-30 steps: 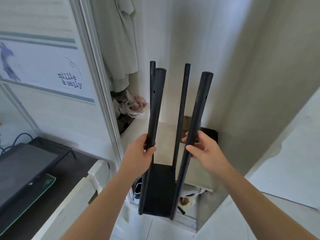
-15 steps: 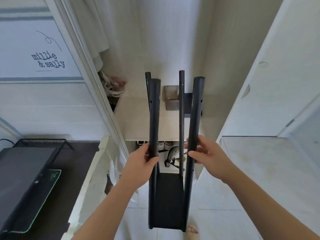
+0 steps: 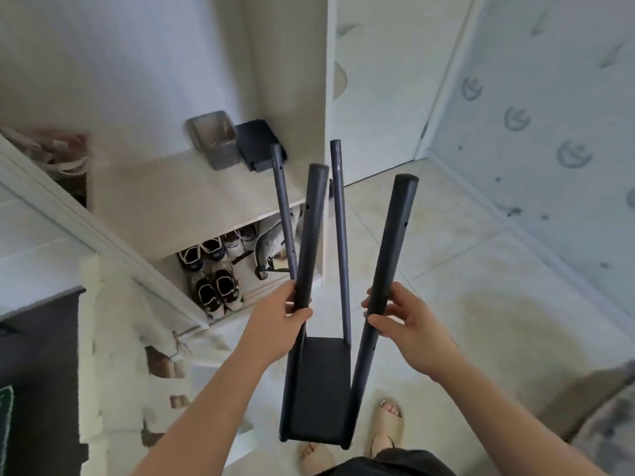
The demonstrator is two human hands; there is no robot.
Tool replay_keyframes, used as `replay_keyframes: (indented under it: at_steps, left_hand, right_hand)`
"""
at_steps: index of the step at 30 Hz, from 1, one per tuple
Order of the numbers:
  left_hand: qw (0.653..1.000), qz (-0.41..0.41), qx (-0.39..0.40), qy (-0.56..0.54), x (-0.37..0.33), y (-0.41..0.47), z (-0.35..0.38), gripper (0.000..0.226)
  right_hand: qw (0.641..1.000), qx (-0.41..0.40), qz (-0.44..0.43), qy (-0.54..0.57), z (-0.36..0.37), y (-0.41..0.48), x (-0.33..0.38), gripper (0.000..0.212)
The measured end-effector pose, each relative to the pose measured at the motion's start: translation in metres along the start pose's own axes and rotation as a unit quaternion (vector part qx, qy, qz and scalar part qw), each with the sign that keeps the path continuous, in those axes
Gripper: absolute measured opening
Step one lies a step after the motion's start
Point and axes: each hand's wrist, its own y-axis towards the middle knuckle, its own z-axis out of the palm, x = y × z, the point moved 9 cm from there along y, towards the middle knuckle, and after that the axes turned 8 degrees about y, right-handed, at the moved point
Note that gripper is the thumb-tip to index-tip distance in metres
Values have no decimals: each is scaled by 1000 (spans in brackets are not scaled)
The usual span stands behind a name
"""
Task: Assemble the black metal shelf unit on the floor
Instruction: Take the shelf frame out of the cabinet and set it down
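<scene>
You held the black shelf unit up in front of you over the pale tiled floor. Its single flat shelf panel sat at the low end, near your sandalled feet, and four round poles rose away from you. The two near poles splayed apart toward their rounded tops, while the two far poles looked thinner and stood closer together. Small holes dotted the poles.

Your left hand was wrapped around the near left pole, with the thumb across its front. Your right hand gripped the near right pole at about the same height, fingers and thumb curled round it.

Your left hand and its pole hid the lower part of the far left pole. Whether the unit's bottom edge touched the floor could not be told. The shoes in the open cabinet on your left were blurred.
</scene>
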Motion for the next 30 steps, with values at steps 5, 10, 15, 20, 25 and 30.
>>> replay_keyframes:
  at_steps: [5,10,15,20,25,30]
  left_hand:
    - [995,46,79,48,-51,18,68,28]
    - [988,106,86,64,-129,31,118,43]
    - [969,224,105,-8,-240,16,164,45]
    - [951,268,150,-26,-326,10,226,48]
    - [949,286,122,45,-376,31,270,29]
    - [945,288,143,58,-391,44,301,28]
  right_hand:
    - [996,-76,34,19,-57,-37,-31,29]
    - [990,-132,49,14,-109,-59,-53,31]
    - [980,-194,51,7,-165,-63,-69,28]
    - [971,-235,48,14,-227,-55,-83,26]
    - [968,-247,52,5,-283,-52,-100,28]
    - [956,-283,76,2,-363,-70,-122,30]
